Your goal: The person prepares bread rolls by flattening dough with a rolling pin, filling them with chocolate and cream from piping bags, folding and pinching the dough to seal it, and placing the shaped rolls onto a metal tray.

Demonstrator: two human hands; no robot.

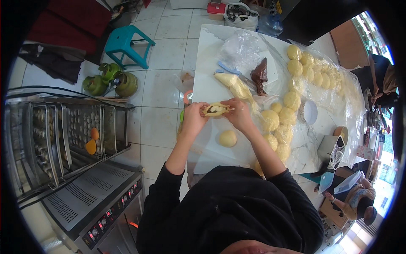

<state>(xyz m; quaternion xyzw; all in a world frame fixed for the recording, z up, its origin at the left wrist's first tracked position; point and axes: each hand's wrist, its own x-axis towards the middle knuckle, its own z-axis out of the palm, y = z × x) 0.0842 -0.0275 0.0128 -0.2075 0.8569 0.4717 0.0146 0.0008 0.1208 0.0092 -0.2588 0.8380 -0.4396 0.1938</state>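
Between my two hands, above the white marbled table (207, 146), is a flattened piece of yellow dough (217, 110) with a dark and a pale filling in its middle. My left hand (196, 115) grips its left edge, while the fingers of my right hand (240, 112) pinch the right edge. The dough's sides stand partly raised around the filling. Just below lies a single round dough ball (227, 138). Beyond my hands rest a piping bag of pale cream (230, 81) and a piping bag of dark brown filling (259, 76).
Rows of yellow dough balls (282, 120) under plastic film run along the table's right part, near a round white tin (309, 112). At left stand a tray rack (76, 131), an oven (95, 203), green gas cylinders (126, 84) and a teal stool (122, 40). Other people are at far right.
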